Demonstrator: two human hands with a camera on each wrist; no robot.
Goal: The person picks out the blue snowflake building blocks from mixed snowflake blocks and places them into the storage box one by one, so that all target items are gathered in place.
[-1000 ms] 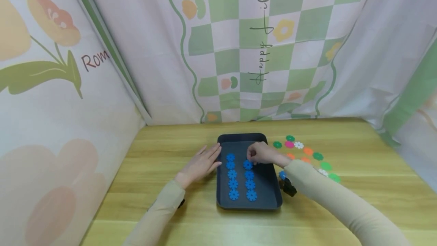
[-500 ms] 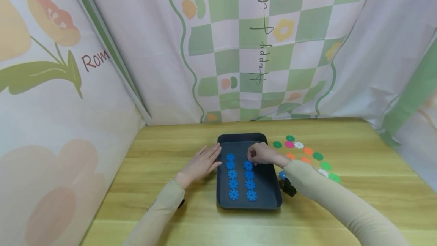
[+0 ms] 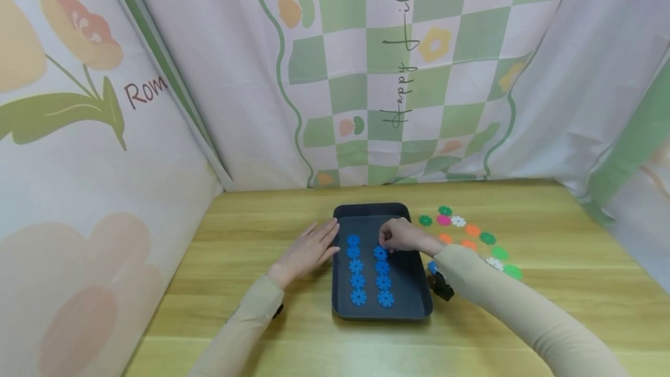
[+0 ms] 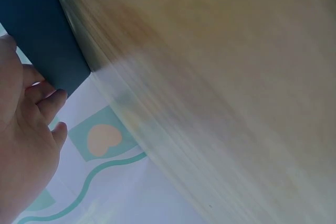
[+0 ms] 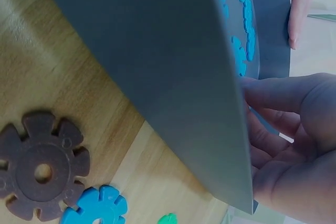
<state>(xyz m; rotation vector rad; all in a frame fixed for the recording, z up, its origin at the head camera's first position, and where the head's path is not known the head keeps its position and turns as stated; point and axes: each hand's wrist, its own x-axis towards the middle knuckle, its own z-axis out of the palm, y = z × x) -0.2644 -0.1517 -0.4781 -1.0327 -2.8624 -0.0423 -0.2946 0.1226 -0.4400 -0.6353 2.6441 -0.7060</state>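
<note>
A dark grey baking tray point(image 3: 410, 284) lies on the wooden table with two columns of blue notched building discs point(image 3: 357, 281) in it. My left hand point(image 3: 306, 249) rests on the tray's left rim, fingers extended; its fingertips also show at the tray wall point(image 4: 44, 35) in the left wrist view. My right hand point(image 3: 403, 234) reaches over the right wall, fingers curled, and pinches at the blue disc point(image 3: 380, 253) heading the right column. In the right wrist view the thumb and finger meet that column's end, partly hidden behind the tray wall.
Right of the tray lie loose discs: a dark green one point(image 3: 487, 239), an orange one point(image 3: 473, 230), a pink one point(image 3: 444, 221) and several others. A brown disc point(image 5: 42, 165) and a blue disc point(image 5: 100, 206) lie close beside the tray's right wall. A curtain point(image 3: 361, 132) hangs behind the table.
Almost nothing differs: both hands keep their places, the right fingers staying at the top of the right column. The whole view has shifted very slightly.
</note>
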